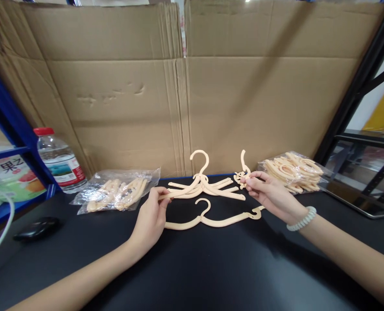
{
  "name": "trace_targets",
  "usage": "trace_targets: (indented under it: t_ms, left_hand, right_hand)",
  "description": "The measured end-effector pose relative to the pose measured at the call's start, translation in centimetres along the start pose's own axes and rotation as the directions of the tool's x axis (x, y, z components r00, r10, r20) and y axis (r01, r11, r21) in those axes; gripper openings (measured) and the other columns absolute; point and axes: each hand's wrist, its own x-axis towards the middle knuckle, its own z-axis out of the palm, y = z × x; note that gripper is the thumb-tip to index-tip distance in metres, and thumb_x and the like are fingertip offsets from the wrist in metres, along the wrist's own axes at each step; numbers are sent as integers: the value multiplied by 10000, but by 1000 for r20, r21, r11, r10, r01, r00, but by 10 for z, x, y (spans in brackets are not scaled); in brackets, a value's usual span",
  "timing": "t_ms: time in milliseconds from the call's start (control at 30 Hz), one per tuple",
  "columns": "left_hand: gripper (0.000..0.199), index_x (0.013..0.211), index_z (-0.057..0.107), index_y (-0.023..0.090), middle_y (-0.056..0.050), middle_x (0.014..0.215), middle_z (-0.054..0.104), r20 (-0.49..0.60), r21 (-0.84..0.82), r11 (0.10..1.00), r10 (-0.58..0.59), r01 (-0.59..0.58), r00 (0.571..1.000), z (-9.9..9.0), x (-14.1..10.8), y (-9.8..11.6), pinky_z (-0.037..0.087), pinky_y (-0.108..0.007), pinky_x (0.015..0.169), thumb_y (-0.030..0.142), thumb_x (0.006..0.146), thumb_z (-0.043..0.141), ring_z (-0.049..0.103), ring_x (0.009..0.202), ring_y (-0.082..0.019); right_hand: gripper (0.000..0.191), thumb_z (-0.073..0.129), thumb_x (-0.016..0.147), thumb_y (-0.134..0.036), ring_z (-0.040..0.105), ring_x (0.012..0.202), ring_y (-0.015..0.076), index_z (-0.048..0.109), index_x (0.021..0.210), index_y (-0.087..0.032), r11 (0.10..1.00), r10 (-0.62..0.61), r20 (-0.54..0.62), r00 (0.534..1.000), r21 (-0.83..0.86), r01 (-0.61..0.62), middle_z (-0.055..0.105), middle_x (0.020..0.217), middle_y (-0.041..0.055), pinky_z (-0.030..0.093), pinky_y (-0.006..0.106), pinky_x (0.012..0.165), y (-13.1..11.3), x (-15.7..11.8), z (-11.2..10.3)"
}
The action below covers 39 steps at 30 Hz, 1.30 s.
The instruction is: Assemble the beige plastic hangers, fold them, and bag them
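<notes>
My left hand [150, 217] pinches the left arm end of a cream plastic hanger in a stack of hangers [202, 185]. A hook rises upright from the middle of that stack. In front of it another cream hanger [222, 222] lies spread on the black table, its left end partly behind my left hand. A small hook shape shows near its right end. My right hand [274, 196], with a pale coiled band at the wrist, pinches a cream plastic hook piece [244, 160]. More small cream parts cluster at those fingertips; my fingers partly hide them.
Clear bags of cream parts lie at left [115, 194] and right [292, 170]. A black mouse [37, 229] and water bottle [60, 160] stand at left. Cardboard [130, 99] closes off the back. A dark flat panel [353, 196] lies at right, by a black frame.
</notes>
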Motion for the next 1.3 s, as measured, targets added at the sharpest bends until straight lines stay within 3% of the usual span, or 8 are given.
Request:
trace_targets:
  t_ms: [100,233,333,600,833,933,1100,1300]
  left_hand:
    - [80,942,444,218,-45,817,635,-2,1,1000,-10,10,1000,-1,0,0,515,-355,707,258,881,410,656,784,-219]
    - [67,929,424,221,-32,779,598,-20,18,999,-30,30,999,-1,0,0,495,-339,662,259,876,408,623,736,-212]
    - [58,918,413,222,-27,777,570,-16,18,999,-37,37,999,0,1,0,483,-336,652,259,875,401,601,719,-206]
    - [55,913,397,228,-27,799,556,12,-23,997,-69,69,998,0,1,-1,474,-349,674,258,868,402,588,738,-203]
    - [54,915,411,227,-23,817,553,23,-32,997,-64,65,998,0,0,0,478,-354,692,259,872,409,585,744,-196]
    - [40,906,416,228,-14,806,554,27,-28,998,-57,58,998,0,0,1,485,-344,681,247,871,415,590,733,-192]
    - [34,903,431,219,-16,811,558,23,-20,1000,-19,20,1000,0,0,2,496,-333,682,226,875,412,589,733,-182]
    - [32,899,432,217,-16,812,559,18,-10,1000,-3,4,1000,0,0,2,495,-331,685,224,876,410,585,733,-183]
  right_hand:
    - [400,849,595,-225,573,737,110,613,918,-226,999,33,14,999,6,-33,678,848,6,468,227,644,1,-1,1]
    - [258,801,678,-273,561,771,111,633,857,-193,994,84,122,989,-79,-75,664,878,23,452,223,648,3,-2,2]
    - [225,786,703,-302,536,789,107,659,847,-184,987,107,133,985,-131,-90,647,910,26,446,225,668,5,-2,1]
    - [270,820,661,-339,480,671,84,650,782,-168,987,149,148,978,-82,-138,537,715,-25,423,220,615,2,3,-2]
    - [222,800,683,-304,574,781,108,637,748,-167,976,217,187,958,-62,-209,612,813,-1,499,258,766,-1,0,-3]
    - [173,748,745,-288,641,896,160,639,795,-164,963,271,237,933,-65,-263,661,911,50,521,283,798,0,0,-3]
    - [221,759,741,-275,683,984,248,575,712,-156,939,339,255,906,-37,-341,659,835,42,555,241,724,-2,-2,-1]
    - [251,766,742,-254,701,937,254,546,677,-151,927,373,245,895,-52,-372,592,689,14,563,212,652,-2,-3,0]
